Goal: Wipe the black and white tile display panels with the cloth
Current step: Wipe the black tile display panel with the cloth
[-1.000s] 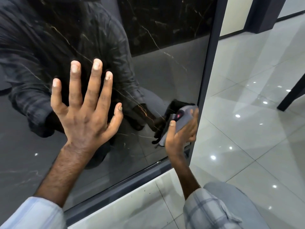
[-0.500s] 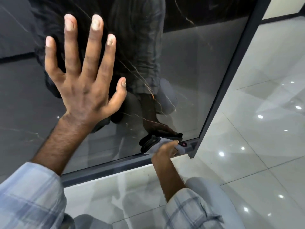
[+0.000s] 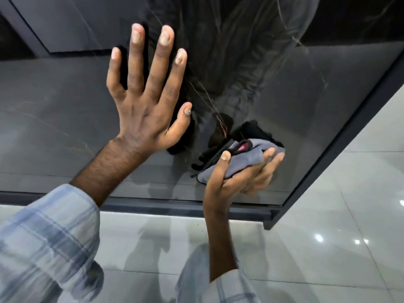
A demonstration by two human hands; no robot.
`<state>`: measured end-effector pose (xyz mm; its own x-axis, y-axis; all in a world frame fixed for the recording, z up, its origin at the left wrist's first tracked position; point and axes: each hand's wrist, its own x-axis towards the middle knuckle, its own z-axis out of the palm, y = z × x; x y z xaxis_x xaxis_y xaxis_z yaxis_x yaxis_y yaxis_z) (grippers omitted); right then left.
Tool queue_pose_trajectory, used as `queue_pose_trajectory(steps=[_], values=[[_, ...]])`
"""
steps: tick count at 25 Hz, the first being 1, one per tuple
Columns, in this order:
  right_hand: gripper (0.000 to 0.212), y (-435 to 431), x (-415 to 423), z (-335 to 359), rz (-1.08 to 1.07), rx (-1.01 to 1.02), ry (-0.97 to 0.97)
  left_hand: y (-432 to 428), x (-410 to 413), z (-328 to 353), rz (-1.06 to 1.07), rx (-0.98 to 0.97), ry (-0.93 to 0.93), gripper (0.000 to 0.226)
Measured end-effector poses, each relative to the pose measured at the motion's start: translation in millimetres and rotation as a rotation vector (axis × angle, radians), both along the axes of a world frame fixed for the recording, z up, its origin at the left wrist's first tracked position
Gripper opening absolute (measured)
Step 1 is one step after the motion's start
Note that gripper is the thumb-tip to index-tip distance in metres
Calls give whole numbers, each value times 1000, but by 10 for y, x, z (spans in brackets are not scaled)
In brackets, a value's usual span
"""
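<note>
We press our left hand (image 3: 145, 110) flat, fingers spread, on the black panel (image 3: 284, 95); right hand (image 3: 238, 180) fingers grasp the grey cloth (image 3: 238, 158) against it, near the panel's lower corner.

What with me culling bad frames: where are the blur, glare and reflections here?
Head view: the right hand and cloth are slightly motion-blurred, the left sleeve more so; the glossy black panel mirrors the person and cloth; lights glint as small spots on the floor tiles.

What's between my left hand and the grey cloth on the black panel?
Nothing: only bare black tile panel, showing reflections, separates the left hand from the grey cloth in the head view.
</note>
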<state>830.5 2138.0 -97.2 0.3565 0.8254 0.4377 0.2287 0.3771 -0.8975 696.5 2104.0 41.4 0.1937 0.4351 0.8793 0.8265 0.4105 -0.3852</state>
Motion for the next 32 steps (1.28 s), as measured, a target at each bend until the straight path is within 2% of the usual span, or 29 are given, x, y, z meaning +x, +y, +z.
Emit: queue_pose_trajectory(steps=[3, 5, 9, 12, 14, 16, 17, 19, 20, 23, 24, 25, 27, 29, 30, 31, 32], values=[[77, 96, 95, -208, 18, 52, -73, -118, -40, 35, -58, -83, -31, 64], [77, 103, 60, -325, 43, 27, -51, -322, -50, -67, -153, -137, -117, 61], [82, -102, -125, -451, 19, -131, 65, -882, -434, -617, -124, -168, -208, 69], [82, -226, -248, -529, -99, -346, 251, -1084, -925, -994, -94, -239, -110, 76], [76, -157, -388, -617, -190, -550, 510, -1052, -1082, -1144, -153, -242, -49, 77], [71, -191, -573, -839, -287, -669, 787, -1006, -1129, -1198, -237, -231, -61, 75], [74, -260, -658, -932, -286, -717, 834, -1001, -1143, -1193, -279, -224, -76, 74], [81, -628, -794, -932, 7, -658, 824, -1021, -1187, -1192, -338, -213, -84, 70], [73, -674, -865, -914, 37, -654, 828, -1043, -1211, -1199, -368, -216, -79, 67], [57, -595, -1043, -362, -284, -675, 954, -1103, -1305, -1227, -466, -245, -47, 62], [56, -537, -1068, -135, -309, -645, 902, -1110, -1322, -1233, -476, -257, -39, 63], [57, -561, -1092, 135, -295, -527, 802, -1116, -1325, -1244, -476, -262, -40, 64], [62, -604, -1127, 600, -204, -166, 579, -1110, -1309, -1275, -455, -240, -58, 66], [67, -558, -1075, 759, -169, 123, 355, -1077, -1289, -1304, -430, -205, -75, 66], [68, -486, -1057, 704, -153, 161, 327, -1054, -1278, -1313, -430, -185, -82, 66], [68, -458, -1078, 602, -163, 118, 332, -1039, -1270, -1330, -441, -170, -90, 65], [68, -441, -1109, 315, -223, -43, 384, -1033, -1266, -1354, -458, -165, -95, 65]])
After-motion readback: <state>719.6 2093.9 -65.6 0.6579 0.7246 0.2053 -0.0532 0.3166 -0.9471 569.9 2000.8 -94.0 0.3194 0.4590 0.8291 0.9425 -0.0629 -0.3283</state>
